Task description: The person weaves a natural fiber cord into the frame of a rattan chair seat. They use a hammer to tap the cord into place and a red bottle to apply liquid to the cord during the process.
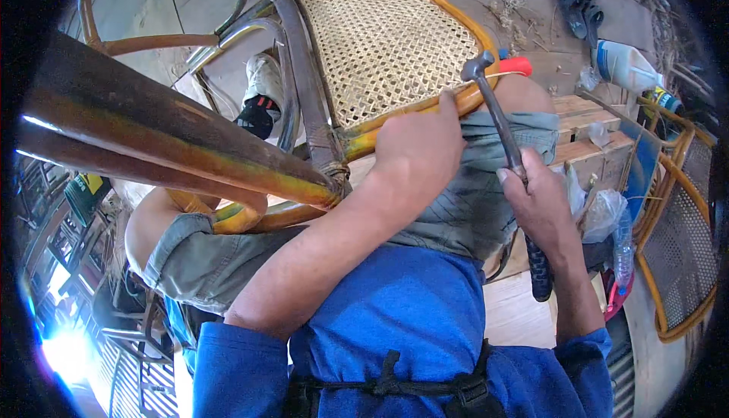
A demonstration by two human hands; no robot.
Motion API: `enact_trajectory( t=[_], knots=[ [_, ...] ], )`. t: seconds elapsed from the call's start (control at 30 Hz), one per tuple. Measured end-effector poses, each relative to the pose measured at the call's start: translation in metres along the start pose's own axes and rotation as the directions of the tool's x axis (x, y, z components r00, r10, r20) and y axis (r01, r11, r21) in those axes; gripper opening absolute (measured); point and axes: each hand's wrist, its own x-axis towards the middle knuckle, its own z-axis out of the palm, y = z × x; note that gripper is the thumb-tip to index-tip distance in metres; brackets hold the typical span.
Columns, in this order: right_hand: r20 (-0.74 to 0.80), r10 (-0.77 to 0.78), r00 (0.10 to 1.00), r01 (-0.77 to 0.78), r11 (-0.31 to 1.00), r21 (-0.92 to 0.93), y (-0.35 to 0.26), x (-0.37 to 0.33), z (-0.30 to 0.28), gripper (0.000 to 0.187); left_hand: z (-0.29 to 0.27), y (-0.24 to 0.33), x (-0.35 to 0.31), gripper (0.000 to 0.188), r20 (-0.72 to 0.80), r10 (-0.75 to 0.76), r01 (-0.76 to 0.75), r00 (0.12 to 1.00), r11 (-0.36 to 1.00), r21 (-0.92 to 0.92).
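Note:
A rattan chair (323, 129) with brown-and-yellow pole frame leans over my lap, its woven cane panel (387, 31) facing up. My left hand (421, 145) grips the panel's glossy yellow rim (474, 101), the index finger stretched along it; the other fingers are partly hidden. My right hand (541, 194) is closed round a hammer (497, 118) partway along its shaft. The hammer's metal head is over the rim's corner, close to my left fingertip; its black grip hangs below my hand. A thin pale cane strip (497, 75) lies along that corner beside a red handle-like object (516, 66).
At right are wooden crates (592, 141), a white jug (626, 65), a clear plastic bag (604, 217), a plastic bottle (623, 255) and another cane-panelled frame (680, 266). Sandals (575, 4) lie at the upper right among scraps. Stacked chair frames (57, 220) crowd the left.

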Motion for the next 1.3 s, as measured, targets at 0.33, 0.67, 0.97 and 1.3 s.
enact_trajectory(
  t=[0.33,0.67,0.97,1.3],
  knots=[
    [0.039,-0.012,0.999,0.014,0.998,-0.064,-0.004,0.005,0.015,0.024,0.001,-0.007,-0.025,0.069,0.093,-0.076,0.074,0.993,0.997,0.02],
    [-0.015,-0.033,0.999,0.03,0.989,-0.145,-0.005,0.0,0.023,0.024,0.004,-0.011,-0.029,0.067,0.041,-0.059,0.059,0.997,0.998,0.003],
    [0.01,-0.002,1.0,0.004,0.989,-0.149,-0.013,0.003,0.02,0.024,0.012,-0.016,-0.03,0.067,-0.025,-0.029,0.029,0.999,1.0,-0.007],
    [0.048,-0.018,0.999,0.025,0.99,-0.142,-0.009,0.003,0.022,0.023,0.013,-0.018,-0.031,0.065,-0.018,-0.02,0.019,1.0,0.999,-0.034]
  ],
)
